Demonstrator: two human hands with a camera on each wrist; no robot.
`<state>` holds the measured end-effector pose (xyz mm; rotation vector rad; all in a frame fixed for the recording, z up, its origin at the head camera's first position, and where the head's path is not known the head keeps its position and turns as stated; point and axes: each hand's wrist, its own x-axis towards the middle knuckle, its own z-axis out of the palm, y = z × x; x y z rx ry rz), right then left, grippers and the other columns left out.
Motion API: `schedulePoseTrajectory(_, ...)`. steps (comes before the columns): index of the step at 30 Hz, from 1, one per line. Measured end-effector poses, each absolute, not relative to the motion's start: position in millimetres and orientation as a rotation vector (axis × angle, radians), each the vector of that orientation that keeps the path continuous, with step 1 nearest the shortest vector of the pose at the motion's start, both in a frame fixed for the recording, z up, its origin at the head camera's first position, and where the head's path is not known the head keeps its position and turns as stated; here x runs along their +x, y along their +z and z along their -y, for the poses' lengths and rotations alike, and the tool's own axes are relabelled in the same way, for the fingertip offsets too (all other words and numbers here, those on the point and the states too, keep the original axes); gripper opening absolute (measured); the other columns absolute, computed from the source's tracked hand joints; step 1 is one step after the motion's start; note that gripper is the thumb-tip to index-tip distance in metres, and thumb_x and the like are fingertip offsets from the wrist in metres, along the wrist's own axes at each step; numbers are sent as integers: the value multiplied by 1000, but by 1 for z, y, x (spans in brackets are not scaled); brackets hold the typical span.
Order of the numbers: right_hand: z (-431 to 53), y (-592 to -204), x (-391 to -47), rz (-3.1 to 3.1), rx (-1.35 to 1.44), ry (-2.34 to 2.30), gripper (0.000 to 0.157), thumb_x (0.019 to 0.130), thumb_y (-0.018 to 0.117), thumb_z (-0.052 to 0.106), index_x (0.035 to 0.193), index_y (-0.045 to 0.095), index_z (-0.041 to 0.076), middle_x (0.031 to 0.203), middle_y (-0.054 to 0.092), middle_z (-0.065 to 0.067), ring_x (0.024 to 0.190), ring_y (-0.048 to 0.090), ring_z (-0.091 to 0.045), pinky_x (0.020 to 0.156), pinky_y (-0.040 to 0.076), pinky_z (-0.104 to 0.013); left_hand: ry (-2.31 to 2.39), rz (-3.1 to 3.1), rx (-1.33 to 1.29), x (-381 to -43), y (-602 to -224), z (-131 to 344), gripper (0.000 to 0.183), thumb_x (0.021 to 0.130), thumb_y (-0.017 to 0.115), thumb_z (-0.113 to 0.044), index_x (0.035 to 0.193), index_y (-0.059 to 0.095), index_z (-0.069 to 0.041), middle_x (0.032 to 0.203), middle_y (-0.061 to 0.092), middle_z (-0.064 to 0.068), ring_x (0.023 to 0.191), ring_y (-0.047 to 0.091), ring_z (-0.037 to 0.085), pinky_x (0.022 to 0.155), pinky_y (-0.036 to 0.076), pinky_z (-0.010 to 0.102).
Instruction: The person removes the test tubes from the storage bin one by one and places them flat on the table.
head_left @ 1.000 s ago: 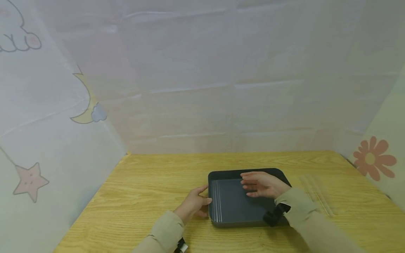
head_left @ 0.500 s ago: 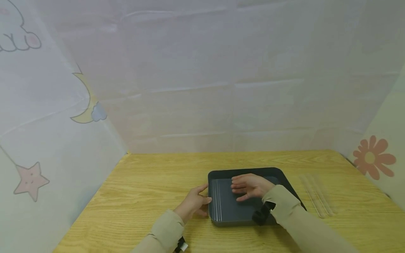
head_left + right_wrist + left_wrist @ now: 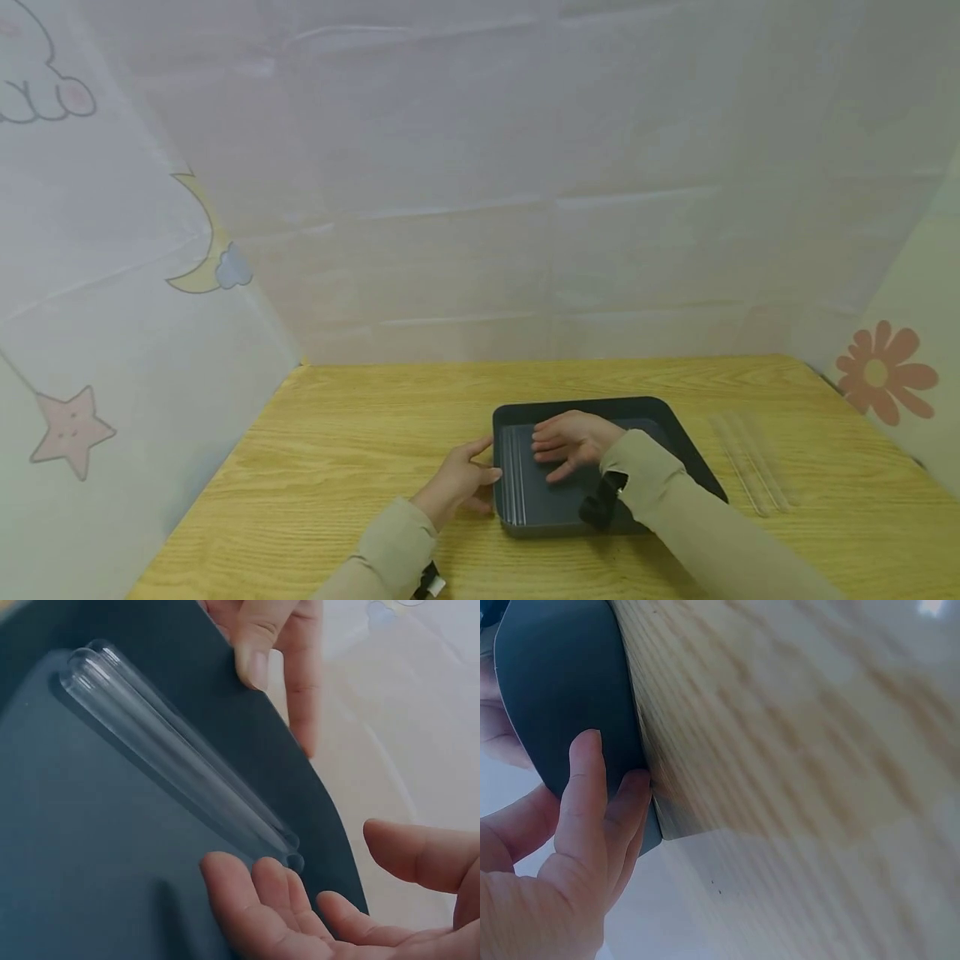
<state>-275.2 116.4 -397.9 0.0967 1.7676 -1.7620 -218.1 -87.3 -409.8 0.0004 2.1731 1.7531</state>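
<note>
A dark grey rectangular tray (image 3: 555,507) lies on the wooden table. My left hand (image 3: 459,479) grips its left edge, the thumb at the rim and the fingers (image 3: 585,795) along the outer wall. Clear tubes with rounded ends (image 3: 172,750) lie side by side inside, along the tray's left wall. Over the tray floor, my right hand (image 3: 576,437) is held with loosely bent fingers and holds nothing. In the right wrist view its fingertips (image 3: 225,877) appear close to one end of the tubes, and the thumb stands well apart.
Several more clear tubes (image 3: 753,467) lie on the table (image 3: 360,408) to the right of the tray. A pale printed sheet (image 3: 480,250) hangs behind the table's far edge, with further sheets at both sides.
My right hand has moved left across the tray, towards the tubes inside it. The left hand, the tray and the tubes have kept their places.
</note>
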Motion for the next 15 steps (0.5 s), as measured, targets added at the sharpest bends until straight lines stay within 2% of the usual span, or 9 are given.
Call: schedulePoseTrajectory(15,-96,-406,-285,-1838,128,-1648,53,97,52,1,141,29,-18,131,45,-40,120,49,-49,86,48,-61,1743,-2184,-13,-219,-409,86,61,93,59,3,149,34,0,121,59,28,108,59,35,67,57,46)
